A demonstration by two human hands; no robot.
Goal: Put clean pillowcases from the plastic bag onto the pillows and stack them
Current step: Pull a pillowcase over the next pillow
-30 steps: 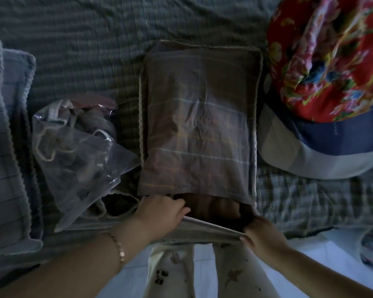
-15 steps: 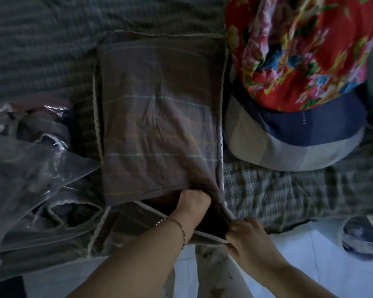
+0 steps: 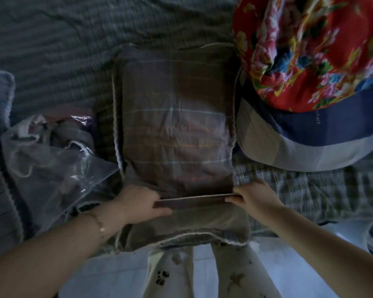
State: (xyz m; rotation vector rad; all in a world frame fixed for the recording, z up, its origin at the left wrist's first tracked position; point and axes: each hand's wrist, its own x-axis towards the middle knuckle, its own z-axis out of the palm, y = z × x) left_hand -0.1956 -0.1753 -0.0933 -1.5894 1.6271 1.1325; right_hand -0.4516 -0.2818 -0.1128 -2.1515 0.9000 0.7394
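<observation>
Pillow [image 3: 177,125], cased, mid-frame; long axis runs up-down, open end lowest, right at hands. Left hand [image 3: 138,203] and right hand [image 3: 253,197] each grip one end of hem [image 3: 192,200], taut between them, equally near. Bag [image 3: 52,168] at left.

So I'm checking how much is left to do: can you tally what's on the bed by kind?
Plaid pillow, in its case: 1
Striped pillows, left edge, partly cut off: 2
Clear bag of pillowcases: 1
Red floral bundle: 1
Navy-and-grey bundle under it: 1
Total: 6
</observation>
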